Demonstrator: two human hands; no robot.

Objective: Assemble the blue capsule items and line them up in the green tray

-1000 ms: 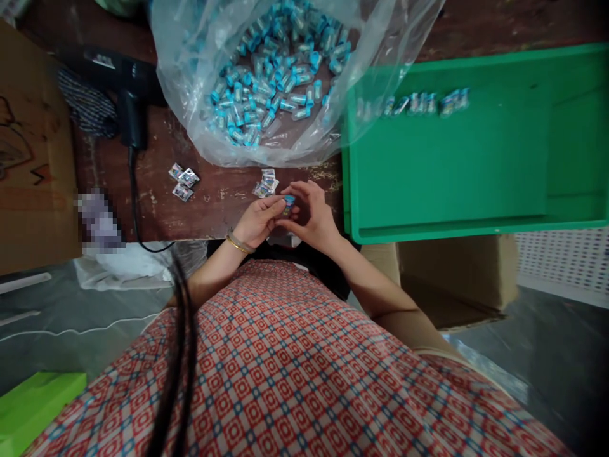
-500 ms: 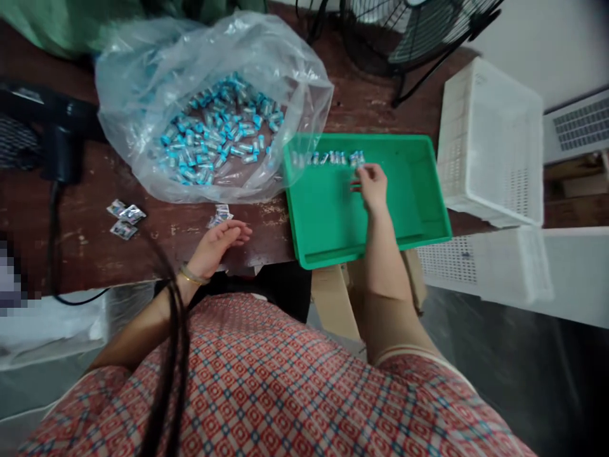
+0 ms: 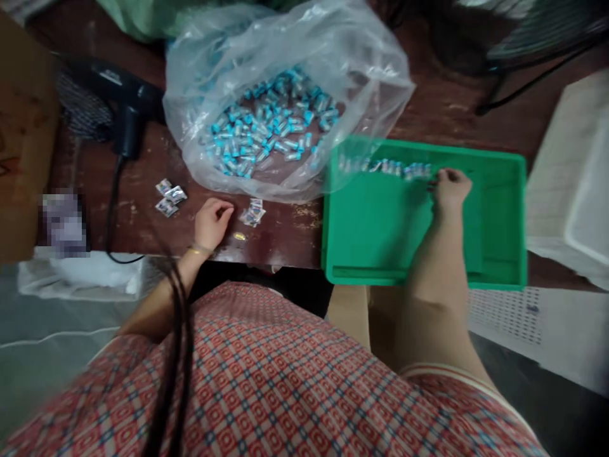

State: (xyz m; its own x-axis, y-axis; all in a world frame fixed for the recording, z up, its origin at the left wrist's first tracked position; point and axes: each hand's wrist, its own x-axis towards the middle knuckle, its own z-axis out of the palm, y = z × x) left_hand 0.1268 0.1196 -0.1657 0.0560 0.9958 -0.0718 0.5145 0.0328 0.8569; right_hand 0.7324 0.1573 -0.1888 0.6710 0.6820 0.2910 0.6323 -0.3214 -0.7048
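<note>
Over the table, my left hand [image 3: 212, 223] is closed with curled fingers. Anything inside it is hidden. It lies between two small piles of shiny packets: one pile [image 3: 253, 212] just right of its fingertips, the other pile [image 3: 170, 198] to the left. My right hand [image 3: 451, 185] is above the green tray [image 3: 371, 228], its fingers bent and drawn together, blurred at the tips. It is by the right end of a row of small blue-capped vials [image 3: 392, 167] along the tray's far side. I cannot make out what its fingers hold.
A large clear plastic bag [image 3: 371, 82] with many blue-capped vials [image 3: 266, 133] lies open, overlapping the tray's far left corner. A black hair-dryer-like tool [image 3: 127, 120] and cardboard box [image 3: 23, 139] are left. A small gold object [image 3: 239, 237] lies near the table edge. White crates [image 3: 566, 184] stand right.
The view has shifted left. My right hand has moved right along the row of vials, which now reaches further right. My left hand has drawn back from the nearer packets and its fingers have curled.
</note>
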